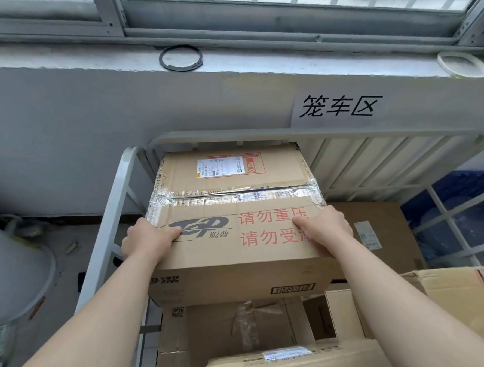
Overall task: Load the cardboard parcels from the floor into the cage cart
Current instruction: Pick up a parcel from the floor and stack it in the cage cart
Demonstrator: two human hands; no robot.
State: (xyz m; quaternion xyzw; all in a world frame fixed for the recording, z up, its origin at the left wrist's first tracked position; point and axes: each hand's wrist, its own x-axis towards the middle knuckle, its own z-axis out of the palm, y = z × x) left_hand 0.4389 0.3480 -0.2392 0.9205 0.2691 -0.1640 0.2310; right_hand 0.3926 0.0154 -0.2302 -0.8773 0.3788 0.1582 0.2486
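In the head view we see a large cardboard parcel in the far left corner of the cage cart, up near its top rail and above other parcels. Clear tape runs across the middle of its top. A white shipping label sits on the far half, and a dark logo and red print on the near half.

The left hand grips the near left corner, with the thumb laid across the top and the fingers wrapped down the side. The right hand grips the near right corner the same way. The two hands are well apart, each clamped on the parcel. We cannot tell whether it rests on the stack or hangs in the hands.

Directly beneath is a taped lower parcel, with a small carton just to its right. Nearest to us lies a labelled parcel, and a bigger box sits at the right. A flat brown parcel stands farther back on the right.

On the wall above the cart hangs a paper sign. A black ring and a pale ring lie on the window sill. A grey drum stands at the left.
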